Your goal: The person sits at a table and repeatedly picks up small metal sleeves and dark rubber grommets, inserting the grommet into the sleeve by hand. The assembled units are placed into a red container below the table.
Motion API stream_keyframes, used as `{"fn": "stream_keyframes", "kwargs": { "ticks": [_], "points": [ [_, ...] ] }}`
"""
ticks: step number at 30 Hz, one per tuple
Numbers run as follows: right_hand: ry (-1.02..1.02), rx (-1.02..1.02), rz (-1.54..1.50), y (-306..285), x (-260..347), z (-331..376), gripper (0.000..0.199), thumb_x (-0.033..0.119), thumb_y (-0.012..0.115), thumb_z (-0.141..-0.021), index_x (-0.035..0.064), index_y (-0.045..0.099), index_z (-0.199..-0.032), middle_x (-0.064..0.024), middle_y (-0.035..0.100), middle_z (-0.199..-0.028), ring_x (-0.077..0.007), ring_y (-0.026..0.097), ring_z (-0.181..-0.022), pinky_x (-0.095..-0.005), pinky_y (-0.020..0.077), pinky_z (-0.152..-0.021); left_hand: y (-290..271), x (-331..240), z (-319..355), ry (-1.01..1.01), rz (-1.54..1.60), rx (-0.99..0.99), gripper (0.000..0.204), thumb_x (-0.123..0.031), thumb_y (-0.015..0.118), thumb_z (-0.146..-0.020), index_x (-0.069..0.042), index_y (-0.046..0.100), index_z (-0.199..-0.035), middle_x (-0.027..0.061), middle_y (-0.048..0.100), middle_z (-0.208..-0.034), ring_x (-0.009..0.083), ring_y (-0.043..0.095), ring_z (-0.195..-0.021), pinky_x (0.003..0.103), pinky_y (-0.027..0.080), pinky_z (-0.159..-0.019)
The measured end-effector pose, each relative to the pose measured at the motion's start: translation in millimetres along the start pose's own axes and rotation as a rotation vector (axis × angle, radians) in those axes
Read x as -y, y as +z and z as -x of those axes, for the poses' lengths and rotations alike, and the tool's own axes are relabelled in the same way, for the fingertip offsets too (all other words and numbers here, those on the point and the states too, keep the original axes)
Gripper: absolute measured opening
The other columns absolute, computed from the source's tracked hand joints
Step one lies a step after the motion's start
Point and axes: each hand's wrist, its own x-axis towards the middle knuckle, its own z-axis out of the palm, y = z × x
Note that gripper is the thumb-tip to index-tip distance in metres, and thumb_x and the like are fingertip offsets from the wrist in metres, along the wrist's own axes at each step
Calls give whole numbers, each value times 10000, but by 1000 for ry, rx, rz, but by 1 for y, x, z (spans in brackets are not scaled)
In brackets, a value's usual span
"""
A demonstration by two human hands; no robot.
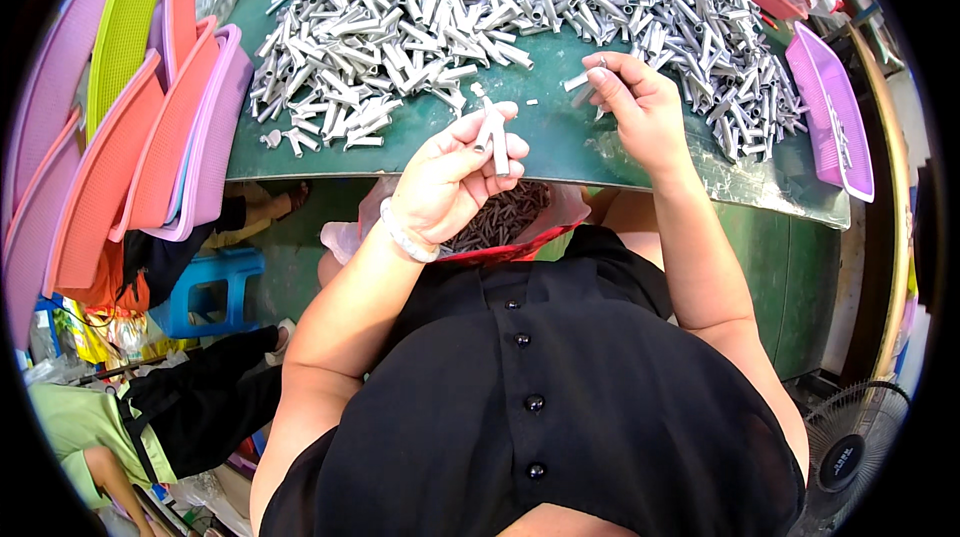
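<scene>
My left hand (447, 169), palm up with a pale band at its wrist, holds a few short grey tubes (501, 151) between thumb and fingers. To its right, my right hand (645, 109) is closed in a pinch on a small grey tube (577, 83), partly covered by the fingertips. Both hands are above the near edge of a green table (560, 152). Just beyond them spreads a large heap of the same grey tubes (400, 37). Under the table edge, by my lap, a red-rimmed bag (490, 255) holds many dark brown slim pieces (505, 217).
Stacked pink, purple and green plastic baskets (195, 127) stand at the left. A purple basket (832, 117) sits at the table's right end. A blue stool (212, 292) and a person in a light green top (75, 427) are lower left; a fan (845, 452) is lower right.
</scene>
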Motion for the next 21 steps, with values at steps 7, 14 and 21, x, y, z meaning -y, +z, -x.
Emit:
{"fn": "stream_keyframes", "kwargs": {
  "ticks": [7, 14, 21],
  "points": [
    [244, 177, -339, -2, 7, 0, 234, 120, 585, -923, -22, 619, -1107, -34, 637, -827, -84, 587, -703, -208, 472, -634, -3, -6, 26, 113, -1071, -22, 385, 9, 506, -898, -7, 500, -1283, 65, 627, -945, 106, 587, -791, 239, 479, -752],
    [277, 231, -442, 8, 12, 2, 261, 109, 597, -907, -47, 604, -1116, -62, 651, -827, -94, 590, -694, -225, 494, -659, -11, -11, 33, -18, -581, -77, 339, -109, 508, -943, 25, 503, -1254, 76, 609, -883, 115, 553, -755, 238, 463, -708],
    [283, 246, -420, 2, 6, 2, 269, 80, 579, -917, -34, 585, -1161, -46, 649, -878, -88, 608, -736, -222, 495, -654, -15, -12, 23, -52, 9, -10, 352, -70, 478, -945, 21, 475, -1285, 109, 625, -957, 138, 565, -760, 263, 477, -720]
  ]
}}
